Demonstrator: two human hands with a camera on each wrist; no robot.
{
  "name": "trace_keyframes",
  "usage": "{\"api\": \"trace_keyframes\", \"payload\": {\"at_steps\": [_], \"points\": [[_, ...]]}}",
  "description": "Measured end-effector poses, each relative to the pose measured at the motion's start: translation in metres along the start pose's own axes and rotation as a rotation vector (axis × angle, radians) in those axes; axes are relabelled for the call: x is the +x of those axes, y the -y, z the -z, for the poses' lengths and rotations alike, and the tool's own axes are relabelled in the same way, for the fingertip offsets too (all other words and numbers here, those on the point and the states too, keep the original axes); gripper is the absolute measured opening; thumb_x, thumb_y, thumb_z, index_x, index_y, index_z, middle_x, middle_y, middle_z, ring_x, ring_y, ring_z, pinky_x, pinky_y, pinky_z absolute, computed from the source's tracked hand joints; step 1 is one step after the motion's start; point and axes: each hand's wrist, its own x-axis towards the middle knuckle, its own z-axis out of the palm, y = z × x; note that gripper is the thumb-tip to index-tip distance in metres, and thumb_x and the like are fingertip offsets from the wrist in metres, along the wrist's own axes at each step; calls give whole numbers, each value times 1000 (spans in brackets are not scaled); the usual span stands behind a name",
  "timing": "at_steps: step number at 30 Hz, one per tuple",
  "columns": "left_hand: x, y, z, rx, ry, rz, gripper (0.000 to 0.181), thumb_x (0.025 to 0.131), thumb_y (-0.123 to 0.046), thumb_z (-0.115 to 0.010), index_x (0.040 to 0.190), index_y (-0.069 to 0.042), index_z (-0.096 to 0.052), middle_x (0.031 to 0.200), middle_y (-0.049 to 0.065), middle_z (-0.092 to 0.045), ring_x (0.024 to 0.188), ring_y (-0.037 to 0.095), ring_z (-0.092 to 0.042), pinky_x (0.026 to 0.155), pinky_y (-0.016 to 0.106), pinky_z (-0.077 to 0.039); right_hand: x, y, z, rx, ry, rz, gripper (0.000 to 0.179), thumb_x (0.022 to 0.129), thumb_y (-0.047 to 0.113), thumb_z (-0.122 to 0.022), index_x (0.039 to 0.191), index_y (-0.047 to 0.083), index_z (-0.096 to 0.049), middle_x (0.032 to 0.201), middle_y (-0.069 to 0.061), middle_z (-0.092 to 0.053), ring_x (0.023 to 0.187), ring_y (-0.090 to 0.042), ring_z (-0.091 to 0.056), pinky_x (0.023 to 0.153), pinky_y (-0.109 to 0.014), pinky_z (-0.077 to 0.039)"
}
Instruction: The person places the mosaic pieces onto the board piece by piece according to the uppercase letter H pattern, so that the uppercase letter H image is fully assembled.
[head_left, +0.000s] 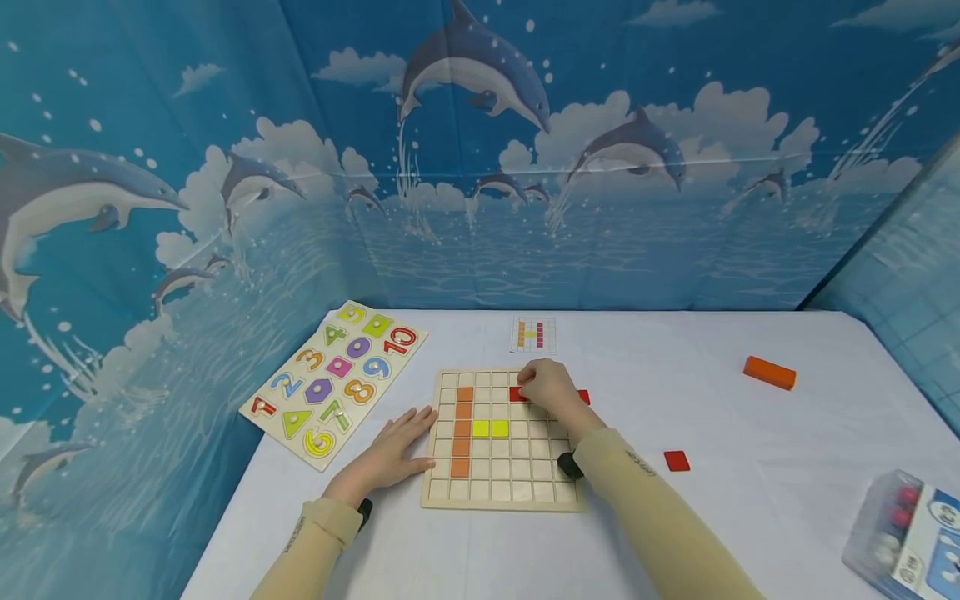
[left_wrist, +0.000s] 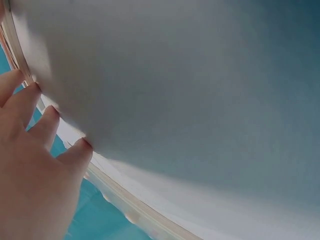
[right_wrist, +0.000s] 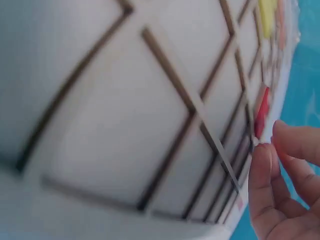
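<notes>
Red square tile (head_left: 515, 395) apparently being seated on pale wooden grid board (head_left: 501, 468); board edge touched by left hand (head_left: 386, 454), fingers extended. Right hand's (head_left: 553, 390) fingertips bunched beside tile, grip can't be told; cell alignment probably needed.

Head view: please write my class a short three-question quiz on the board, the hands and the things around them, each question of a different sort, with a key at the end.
1. Count: how many orange tiles lie on the board?
2. True or false: the left hand touches the board's left edge.
3. Choose: in the head view, what lies just beyond the board's far edge?
A. the box
B. the card
C. the number puzzle

Key:
1. Five, in a single column.
2. True.
3. B.
</notes>
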Motion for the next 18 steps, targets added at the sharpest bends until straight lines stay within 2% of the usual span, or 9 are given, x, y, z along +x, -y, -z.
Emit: {"api": "trace_keyframes", "payload": {"at_steps": [3,8,18], "points": [[2,2,1,7,2,9,75,91,-29,-70,155,-14,-33,163,6,-27,153,32,-16,125,55,-10,-5,-2,13,24,8,31,19,90,8,-66,107,2,-71,94,-11,-67,80,-20,-58,68,-28,-50],[2,2,1,15,-1,17,75,91,-29,-70,155,-15,-33,163,4,-27,153,30,-15,126,53,-10,-15,-12,38,52,6,43,27,93,14,-65,116,1,-68,106,-15,-68,93,-26,-62,75,-35,-54],[2,1,0,14,2,26,75,91,-29,-70,155,-16,-33,163,4,-27,153,29,-15,126,52,-9,-19,-45,66,101,18,-39,37,94,24,-65,125,4,-63,118,-16,-65,104,-27,-61,89,-41,-55]]}}
